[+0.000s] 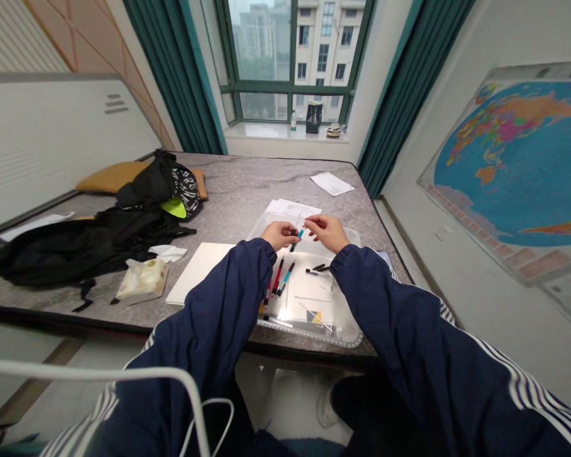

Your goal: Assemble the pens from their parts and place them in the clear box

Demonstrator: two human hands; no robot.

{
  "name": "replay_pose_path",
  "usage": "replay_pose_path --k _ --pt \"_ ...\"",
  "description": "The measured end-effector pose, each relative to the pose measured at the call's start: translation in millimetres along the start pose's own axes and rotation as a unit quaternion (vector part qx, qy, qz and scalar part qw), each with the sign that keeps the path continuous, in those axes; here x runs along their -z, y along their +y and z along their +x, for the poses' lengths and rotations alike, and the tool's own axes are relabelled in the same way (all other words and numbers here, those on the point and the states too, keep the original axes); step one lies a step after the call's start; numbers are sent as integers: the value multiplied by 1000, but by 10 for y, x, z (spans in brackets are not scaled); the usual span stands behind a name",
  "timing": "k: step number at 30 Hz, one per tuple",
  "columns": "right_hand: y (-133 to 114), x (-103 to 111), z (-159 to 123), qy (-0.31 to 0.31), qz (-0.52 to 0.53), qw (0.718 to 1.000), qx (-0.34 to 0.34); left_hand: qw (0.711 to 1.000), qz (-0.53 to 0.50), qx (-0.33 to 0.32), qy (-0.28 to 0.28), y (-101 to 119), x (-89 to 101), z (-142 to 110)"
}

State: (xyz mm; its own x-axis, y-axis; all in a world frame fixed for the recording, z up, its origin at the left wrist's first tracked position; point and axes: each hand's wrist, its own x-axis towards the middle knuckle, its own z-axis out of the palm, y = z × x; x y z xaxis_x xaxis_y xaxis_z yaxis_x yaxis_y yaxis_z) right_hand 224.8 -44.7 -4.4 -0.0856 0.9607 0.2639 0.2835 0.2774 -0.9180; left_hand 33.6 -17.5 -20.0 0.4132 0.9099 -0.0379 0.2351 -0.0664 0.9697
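My left hand [280, 235] is closed in a pinch above a clear plastic tray [347, 341], holding small pen parts. A teal pen piece [301, 233] shows at its fingertips, with a thin pale stick rising beside it. Just to the right, my right hand [328, 232] has its thumb and fingertips pressed together; whatever is between them is too small to make out. Below the left hand lie a red pen [278, 274] and a teal pen [286, 279]. Black pen parts [318, 269] and thin clear tubes [316, 316] rest farther right in the tray.
Printed sheets [294, 207] lie behind the tray, and another paper [332, 184] is farther back. To the left are a white board or pad [195, 270], a tissue pack [143, 280] and a black backpack [90, 244]. A white tube frame [124, 373] crosses the lower left.
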Motion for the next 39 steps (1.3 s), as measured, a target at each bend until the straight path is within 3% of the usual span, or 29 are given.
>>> replay_pose_path --k 4,12,16,18,20,23,25,31,35,39 --pt "14 3 15 36 1 999 -12 1000 0 -4 5 -7 7 8" --pt "46 -23 0 -30 -39 999 -2 1000 5 -7 2 -22 9 19" --pt "92 -14 9 2 -150 989 -8 1000 9 -18 14 -44 17 25" --pt "127 -6 -6 -18 -259 966 4 999 11 -20 25 -53 20 26" --pt "170 1 -36 -95 -366 926 -2 999 16 -20 36 -59 20 26" --pt "243 -4 -82 -216 -483 846 -67 999 28 -18 42 -64 16 25" --pt "284 -25 -96 -247 -524 810 -97 998 37 -19 39 -65 13 25" --pt "320 -155 -115 -296 -557 773 -70 998 37 -26 42 -60 15 38" --pt "296 -205 -154 -342 -577 737 -78 995 39 -30 84 -65 42 59" --pt "276 -202 -171 -342 -575 739 -76 989 46 -34 138 -72 82 75"
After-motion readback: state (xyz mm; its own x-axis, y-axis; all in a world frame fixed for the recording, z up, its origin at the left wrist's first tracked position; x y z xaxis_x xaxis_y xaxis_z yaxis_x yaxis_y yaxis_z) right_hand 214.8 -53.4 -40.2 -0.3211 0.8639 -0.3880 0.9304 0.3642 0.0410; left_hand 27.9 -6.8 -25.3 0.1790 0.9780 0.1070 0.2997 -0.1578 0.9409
